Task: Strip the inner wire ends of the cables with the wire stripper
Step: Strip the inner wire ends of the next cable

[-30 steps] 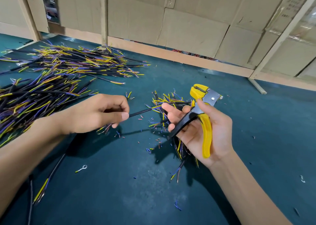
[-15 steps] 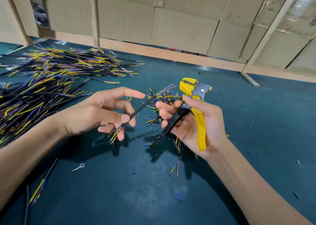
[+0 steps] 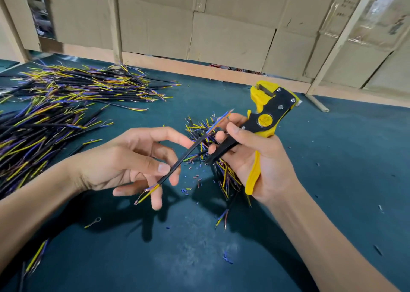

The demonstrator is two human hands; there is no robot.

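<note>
The green tabletop (image 3: pixel 332 158) holds a big pile of cables (image 3: pixel 44 123) on the left, far from the hands. A small pile of cables (image 3: pixel 213 149) lies in the middle, right under the hands. Tiny bits of cut cover (image 3: pixel 195 177) are spread beside it.

The right hand (image 3: pixel 255 158) holds the yellow and black wire stripper (image 3: pixel 266 123). Its fingers are curled around the handles, and the tool's head points up and away. The handles look spread apart, so I think the tool is not squeezing anything.

The left hand (image 3: pixel 133 165) holds one black cable (image 3: pixel 184 158) above the tabletop. The thumb and a finger pinch it near the low end, and the other fingers are spread out. The cable is long and thin. It slants from low left to high right. Its top end, with blue and yellow wires, sits beside the right hand's fingertips. The bottom wires show bare tips.

I think the top end gets stripped next. To do it well, turn that end toward the tool's head, keep the cable straight, slide just the wire tips in, then squeeze.
</note>
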